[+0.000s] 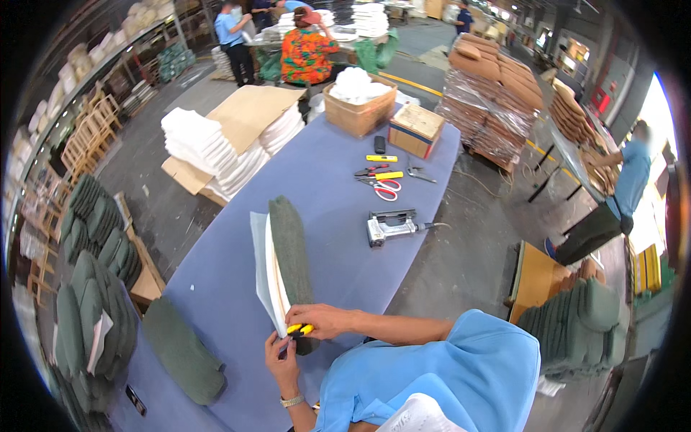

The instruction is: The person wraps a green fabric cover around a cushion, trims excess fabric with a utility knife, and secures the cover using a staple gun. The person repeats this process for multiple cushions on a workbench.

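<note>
A long cushion with a dark green fabric cover (290, 248) and white foam with clear plastic (265, 273) stands on edge on the blue-grey table (338, 209). My left hand (282, 362) grips its near end from below. My right hand (322, 320) rests on the same end, closed around a small yellow-handled tool (300, 330).
A pneumatic stapler (389, 226), red-handled scissors (386, 189), pliers and yellow cutters lie further up the table. Two cardboard boxes (360, 108) stand at the far end. A green cushion (181, 351) lies at the left edge. Cushion stacks, white foam piles and other people surround the table.
</note>
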The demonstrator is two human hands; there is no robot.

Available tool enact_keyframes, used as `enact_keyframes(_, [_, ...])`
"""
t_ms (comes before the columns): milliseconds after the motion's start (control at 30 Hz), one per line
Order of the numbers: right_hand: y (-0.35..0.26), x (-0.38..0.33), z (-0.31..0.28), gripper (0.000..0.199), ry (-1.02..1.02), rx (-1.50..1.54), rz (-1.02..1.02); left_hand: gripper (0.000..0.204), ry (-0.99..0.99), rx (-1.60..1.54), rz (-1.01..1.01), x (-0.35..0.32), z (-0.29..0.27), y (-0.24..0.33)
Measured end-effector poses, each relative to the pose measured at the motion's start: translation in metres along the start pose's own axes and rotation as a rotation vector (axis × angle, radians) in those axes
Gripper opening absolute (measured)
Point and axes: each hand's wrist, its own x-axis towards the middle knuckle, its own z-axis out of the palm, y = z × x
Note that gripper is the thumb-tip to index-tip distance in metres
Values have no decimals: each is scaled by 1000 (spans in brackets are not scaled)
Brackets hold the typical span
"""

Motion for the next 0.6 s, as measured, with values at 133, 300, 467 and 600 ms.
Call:
enact_keyframes(133, [-7, -43, -11, 37, -30, -67, 42, 18, -41, -76, -110, -19, 25, 0])
enact_keyframes(300, [-34, -26, -8, 29, 49, -147, 136, 19, -126, -38, -74, -2, 13, 20])
enact_keyframes(467, [-3, -17, 12, 21, 197, 28, 45, 19, -105, -102, -38, 5, 13, 6])
enact_keyframes(600, [-5, -10, 21, 20, 247, 174, -13, 20, -104, -37, -87, 6, -8, 4])
